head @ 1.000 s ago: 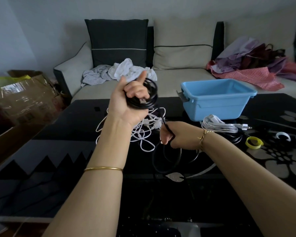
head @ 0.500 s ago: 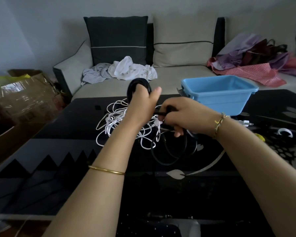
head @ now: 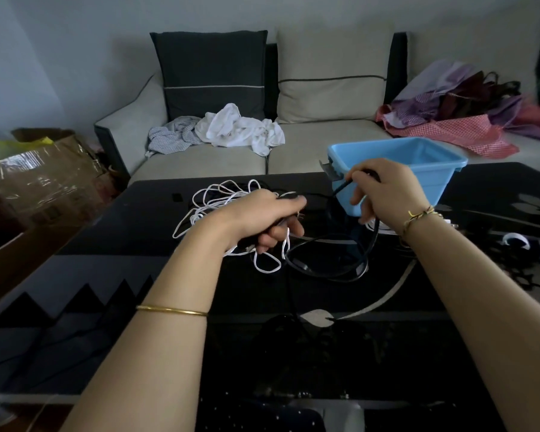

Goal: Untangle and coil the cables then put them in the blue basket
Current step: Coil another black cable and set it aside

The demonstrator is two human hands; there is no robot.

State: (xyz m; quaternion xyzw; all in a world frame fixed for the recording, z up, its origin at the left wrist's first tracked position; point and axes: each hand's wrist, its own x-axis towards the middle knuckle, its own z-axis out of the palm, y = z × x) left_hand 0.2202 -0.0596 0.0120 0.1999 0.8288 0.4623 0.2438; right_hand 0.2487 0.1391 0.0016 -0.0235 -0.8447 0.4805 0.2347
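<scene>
- A light sofa runs along the far wall, with a dark cushion and a beige cushion upright against its back.
- A glossy black table fills the near and middle ground, with pale flower and leaf patterns on its right part.
- A cardboard box wrapped in shiny tape stands on the far left, beside the sofa's arm.
- A heap of red, purple and dark clothes lies on the sofa's right end, and crumpled white and grey cloths lie in front of the dark cushion.
- The blue basket sits on the far right part of the table, with nothing to be seen inside it.
- The left hand hovers over the middle of the table, knuckles up. Its fingers are curled tight round a bundle of the black cable, most of which the hand hides.
- The right hand is raised just in front of the basket's near left corner, pinching a strand of the black cable between thumb and bent fingers.
- From the two hands the black cable drops in loose loops onto the table between them.
- The white cable lies in a loose tangle on the table, under and to the left of the left hand.
- A thin gold bangle circles the left forearm, and a thread bracelet the right wrist.
</scene>
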